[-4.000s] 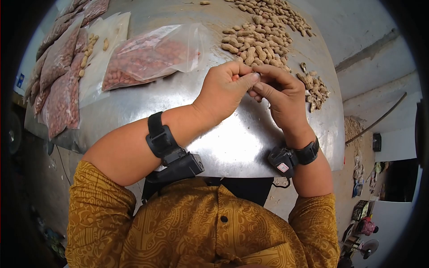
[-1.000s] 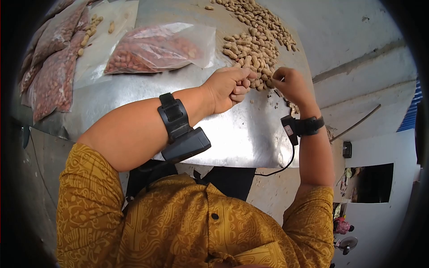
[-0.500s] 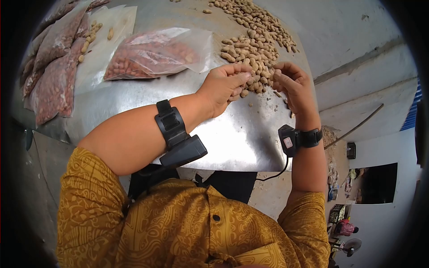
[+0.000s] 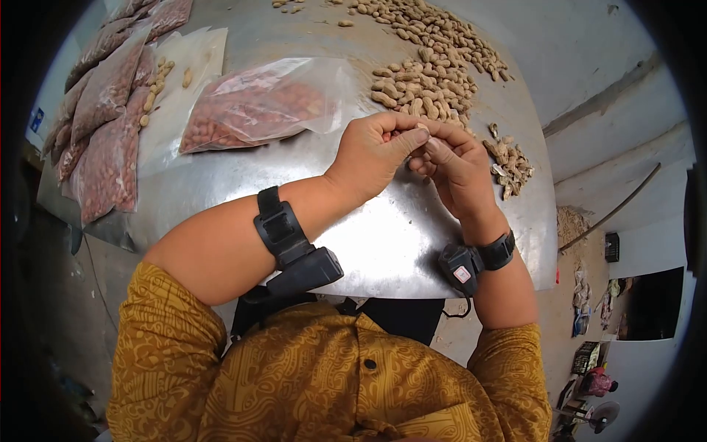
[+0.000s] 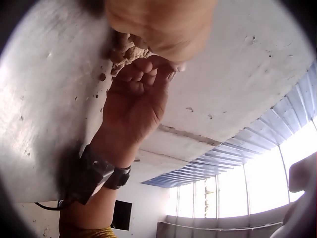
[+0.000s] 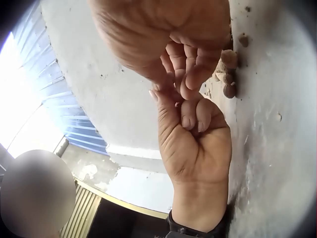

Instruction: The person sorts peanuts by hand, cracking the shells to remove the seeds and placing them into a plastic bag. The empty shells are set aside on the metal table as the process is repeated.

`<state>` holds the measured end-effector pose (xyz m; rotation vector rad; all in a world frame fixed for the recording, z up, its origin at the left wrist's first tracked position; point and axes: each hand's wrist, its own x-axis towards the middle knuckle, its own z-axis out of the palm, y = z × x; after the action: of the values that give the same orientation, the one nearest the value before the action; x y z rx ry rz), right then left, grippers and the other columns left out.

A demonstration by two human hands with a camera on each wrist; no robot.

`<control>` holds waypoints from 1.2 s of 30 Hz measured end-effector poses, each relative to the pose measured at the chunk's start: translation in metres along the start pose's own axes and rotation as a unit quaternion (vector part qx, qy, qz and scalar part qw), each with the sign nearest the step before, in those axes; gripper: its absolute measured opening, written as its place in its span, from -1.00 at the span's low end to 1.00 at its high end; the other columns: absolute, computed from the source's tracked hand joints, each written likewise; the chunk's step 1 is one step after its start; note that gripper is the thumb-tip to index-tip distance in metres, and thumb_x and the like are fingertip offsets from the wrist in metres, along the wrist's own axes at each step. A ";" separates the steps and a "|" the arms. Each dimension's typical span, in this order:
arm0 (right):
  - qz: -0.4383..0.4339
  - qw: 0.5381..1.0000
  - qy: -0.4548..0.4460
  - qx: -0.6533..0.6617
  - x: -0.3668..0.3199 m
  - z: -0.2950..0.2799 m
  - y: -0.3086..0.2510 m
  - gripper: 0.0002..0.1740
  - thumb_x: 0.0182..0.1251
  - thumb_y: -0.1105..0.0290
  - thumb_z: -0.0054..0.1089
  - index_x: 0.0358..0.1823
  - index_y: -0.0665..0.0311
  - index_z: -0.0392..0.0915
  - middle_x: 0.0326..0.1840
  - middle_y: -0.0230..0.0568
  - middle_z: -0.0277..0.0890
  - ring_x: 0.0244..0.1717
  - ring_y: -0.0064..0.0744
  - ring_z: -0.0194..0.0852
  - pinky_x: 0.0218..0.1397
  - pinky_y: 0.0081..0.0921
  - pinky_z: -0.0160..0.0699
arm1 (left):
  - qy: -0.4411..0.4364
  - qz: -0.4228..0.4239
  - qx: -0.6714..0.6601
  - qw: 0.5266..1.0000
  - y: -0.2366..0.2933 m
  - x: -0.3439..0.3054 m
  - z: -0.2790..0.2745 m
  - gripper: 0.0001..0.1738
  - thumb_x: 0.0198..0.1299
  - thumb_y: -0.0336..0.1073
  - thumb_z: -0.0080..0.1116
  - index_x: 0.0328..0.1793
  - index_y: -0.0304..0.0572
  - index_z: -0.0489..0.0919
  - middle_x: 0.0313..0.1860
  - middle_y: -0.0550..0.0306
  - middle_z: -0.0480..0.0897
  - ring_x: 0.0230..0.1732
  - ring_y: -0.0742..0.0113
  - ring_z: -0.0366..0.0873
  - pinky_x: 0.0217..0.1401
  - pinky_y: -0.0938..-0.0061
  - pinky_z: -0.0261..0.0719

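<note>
Grey concrete (image 4: 589, 66) and a corrugated roof (image 5: 257, 158) were seen around a sheet-metal bench (image 4: 221, 199). Above the bench, towards its right edge, the left hand (image 4: 372, 155) and the right hand (image 4: 453, 166) were brought together with fingers curled, and a single peanut pod (image 5: 124, 52) was pinched between the fingertips of both. The pod was held clear of the bench, just short of a loose pile of unshelled peanuts (image 4: 427, 81) that ran to the far edge. A smaller heap of broken shells (image 4: 508, 162) lay by the right edge, near the right hand. A clear bag of red-skinned kernels (image 4: 258, 107) lay far left of the hands, and more filled bags (image 4: 103, 125) were ranged along the left edge.

The pod was judged very light, dry and brittle: stiff until squeezed along its seam, then likely to crack at once and let kernels drop. It would best be gripped at both ends, with thumb pressure on the seam.

No brand or writing could be read; a small label on the right wrist camera (image 4: 460, 269) was too small to make out.
</note>
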<state>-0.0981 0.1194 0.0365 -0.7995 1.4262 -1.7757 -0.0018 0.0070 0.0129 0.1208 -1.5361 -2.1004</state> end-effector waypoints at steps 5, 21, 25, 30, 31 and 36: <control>-0.012 0.999 0.008 -0.053 -0.005 0.001 0.008 -0.82 0.33 0.40 0.02 -0.19 0.37 0.50 -0.44 -0.37 0.50 -0.48 -0.69 0.41 -0.43 -0.78 0.39 | 0.025 0.037 0.073 0.996 0.000 0.000 0.004 -0.83 0.20 -0.39 0.10 -0.20 -0.42 0.52 -0.47 0.14 0.58 -0.49 0.55 0.48 -0.46 0.66 0.46; -0.030 0.990 0.048 0.127 -0.005 0.008 0.023 -0.84 0.35 0.36 -0.01 -0.30 0.30 0.47 -0.52 -0.33 0.48 -0.59 -0.63 0.35 -0.52 -0.75 0.32 | 0.028 -0.006 0.019 0.999 -0.005 0.000 0.006 -0.81 0.28 -0.33 0.01 -0.15 -0.36 0.47 -0.44 0.19 0.55 -0.44 0.57 0.46 -0.38 0.71 0.44; -0.018 0.979 0.053 0.197 -0.003 0.011 0.023 -0.82 0.38 0.35 -0.05 -0.26 0.31 0.46 -0.51 -0.32 0.48 -0.59 -0.61 0.36 -0.49 -0.75 0.38 | 0.043 0.017 -0.016 0.999 -0.009 0.002 0.008 -0.80 0.29 -0.32 0.00 -0.13 -0.35 0.47 -0.44 0.19 0.53 -0.49 0.54 0.46 -0.43 0.70 0.44; -0.015 0.980 0.019 0.200 -0.002 0.009 0.019 -0.81 0.40 0.35 -0.09 -0.22 0.32 0.44 -0.50 -0.33 0.47 -0.57 -0.61 0.37 -0.49 -0.74 0.39 | 0.030 -0.049 -0.104 0.993 -0.005 0.001 0.006 -0.78 0.31 -0.30 -0.02 -0.07 -0.32 0.47 -0.43 0.21 0.51 -0.56 0.62 0.35 -0.55 0.76 0.28; -0.018 0.981 0.020 0.190 -0.003 0.009 0.018 -0.82 0.40 0.35 -0.08 -0.21 0.32 0.43 -0.50 -0.34 0.47 -0.56 -0.62 0.36 -0.49 -0.74 0.39 | 0.024 -0.069 -0.123 0.990 -0.002 0.000 0.005 -0.77 0.31 -0.30 -0.03 -0.05 -0.31 0.47 -0.44 0.22 0.50 -0.58 0.64 0.32 -0.57 0.77 0.24; -0.057 0.994 0.030 0.089 -0.001 0.006 0.013 -0.83 0.37 0.37 -0.03 -0.15 0.32 0.44 -0.46 -0.34 0.48 -0.53 -0.65 0.36 -0.48 -0.74 0.39 | 0.012 -0.160 -0.252 0.954 -0.003 0.004 0.000 -0.80 0.34 -0.28 -0.11 -0.14 -0.26 0.47 -0.53 0.28 0.41 -0.66 0.67 0.16 -0.63 0.78 0.12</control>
<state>-0.0911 0.1151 0.0249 -0.7528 1.2587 -1.9977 -0.0058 0.0061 0.0115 0.2198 -0.9676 -2.6690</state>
